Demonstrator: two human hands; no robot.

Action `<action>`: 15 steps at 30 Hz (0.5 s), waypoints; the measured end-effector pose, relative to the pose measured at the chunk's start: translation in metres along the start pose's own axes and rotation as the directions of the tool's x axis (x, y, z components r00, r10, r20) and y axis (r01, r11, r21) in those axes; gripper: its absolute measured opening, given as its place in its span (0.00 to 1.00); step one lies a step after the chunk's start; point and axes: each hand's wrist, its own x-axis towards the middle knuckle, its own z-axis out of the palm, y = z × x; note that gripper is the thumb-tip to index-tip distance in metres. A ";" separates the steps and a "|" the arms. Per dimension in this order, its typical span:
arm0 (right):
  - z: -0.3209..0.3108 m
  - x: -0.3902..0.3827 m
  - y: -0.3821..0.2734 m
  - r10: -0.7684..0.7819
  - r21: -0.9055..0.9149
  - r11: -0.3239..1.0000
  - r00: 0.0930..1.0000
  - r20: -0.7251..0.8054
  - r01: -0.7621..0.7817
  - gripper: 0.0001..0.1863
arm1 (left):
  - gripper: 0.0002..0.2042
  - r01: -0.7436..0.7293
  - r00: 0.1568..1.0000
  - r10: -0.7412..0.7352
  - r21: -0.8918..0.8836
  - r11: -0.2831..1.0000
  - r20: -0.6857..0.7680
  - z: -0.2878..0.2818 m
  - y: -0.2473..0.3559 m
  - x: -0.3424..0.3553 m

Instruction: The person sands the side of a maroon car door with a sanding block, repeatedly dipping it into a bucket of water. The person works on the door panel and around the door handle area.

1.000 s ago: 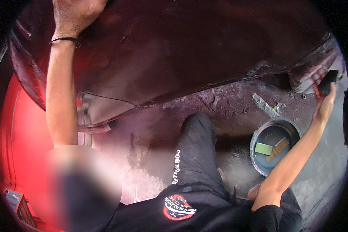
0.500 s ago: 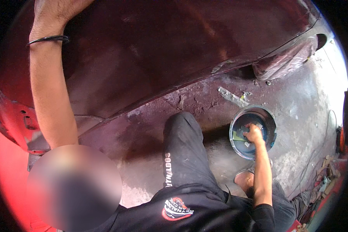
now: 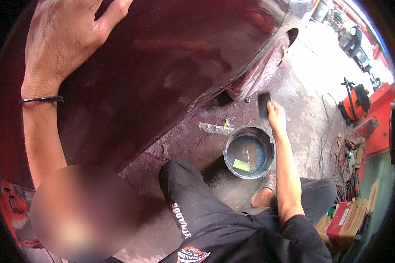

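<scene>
My right hand [image 3: 275, 115] is raised beyond the bucket, closed on a dark flat rectangular piece [image 3: 264, 105] that looks like sandpaper. Below it on the floor stands a round dark bucket [image 3: 228, 165] with water in it. A yellow-green rectangular pad [image 3: 241, 165] lies inside, near the bucket's close side. At the upper left, my left hand [image 3: 63, 41], with a black band at the wrist, lies over the dark red car panel [image 3: 162, 57]. Its thumb is spread away from the palm, and the other fingertips run out of the picture.
A wheel under a cover [image 3: 261, 72] sits past the panel's lower edge. A strip of crumpled tape [image 3: 215, 128] lies beside the bucket. Off to the right are an orange and black vacuum [image 3: 354, 103], a cable, a red box [image 3: 339, 219] and scattered scraps.
My right hand has come up out of the bucket with the dark piece in it. The view has swung right, and more of my left hand shows.
</scene>
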 end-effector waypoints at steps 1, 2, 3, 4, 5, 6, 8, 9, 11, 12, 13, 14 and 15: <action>-0.002 0.021 -0.011 -0.117 0.047 0.990 0.967 -0.227 0.131 0.22 | 0.23 0.015 1.000 -0.015 -0.019 1.000 0.009 -0.006 0.005 0.005; 0.005 0.033 -0.070 -0.107 0.241 0.956 0.961 -0.255 0.171 0.23 | 0.24 0.015 0.999 -0.014 -0.008 1.000 0.039 -0.011 0.007 0.005; 0.013 0.032 -0.138 -0.047 0.272 0.949 0.924 -0.379 0.159 0.23 | 0.24 0.019 0.998 -0.019 0.003 1.000 0.063 -0.018 0.007 0.006; 0.016 0.029 -0.199 0.040 0.410 0.905 0.939 -0.342 0.111 0.24 | 0.24 0.010 0.999 -0.008 -0.040 0.999 0.039 -0.022 0.004 0.005; 0.029 0.034 -0.228 -0.111 0.322 0.892 0.843 -0.527 0.319 0.24 | 0.24 0.006 0.999 -0.005 -0.027 1.000 0.051 -0.024 0.003 0.007; 0.040 0.028 -0.265 -0.265 0.218 0.807 0.666 -0.697 0.549 0.24 | 0.25 0.002 0.998 -0.001 -0.019 1.000 0.065 -0.025 0.004 0.009; 0.056 -0.004 -0.323 -0.456 0.091 0.663 0.497 -0.738 0.743 0.25 | 0.25 0.006 0.998 -0.002 -0.062 0.998 0.062 -0.032 0.007 0.012; 0.070 -0.026 -0.347 -0.513 0.095 0.587 0.460 -0.725 0.804 0.27 | 0.25 -0.039 0.999 0.038 -0.036 0.999 -0.007 -0.017 0.001 0.011; 0.080 -0.065 -0.370 -0.589 0.176 0.499 0.481 -0.650 0.849 0.31 | 0.26 -0.112 0.982 0.114 0.021 0.993 -0.151 0.013 -0.009 0.012; 0.076 -0.058 -0.376 -0.617 0.138 0.484 0.448 -0.646 0.864 0.31 | 0.26 -0.188 0.919 0.191 0.042 0.981 -0.345 0.064 -0.035 0.019; 0.078 -0.044 -0.364 -0.648 0.093 0.492 0.436 -0.624 0.865 0.31 | 0.26 -0.177 0.927 0.178 0.033 0.984 -0.331 0.067 -0.030 0.019; 0.076 -0.019 -0.356 -0.628 0.126 0.472 0.433 -0.647 0.873 0.31 | 0.26 -0.168 0.933 0.171 0.039 0.985 -0.318 0.065 -0.031 0.022; 0.071 0.011 -0.331 -0.603 0.095 0.504 0.428 -0.674 0.859 0.31 | 0.26 -0.066 0.993 0.067 0.017 0.998 -0.101 0.011 0.004 0.019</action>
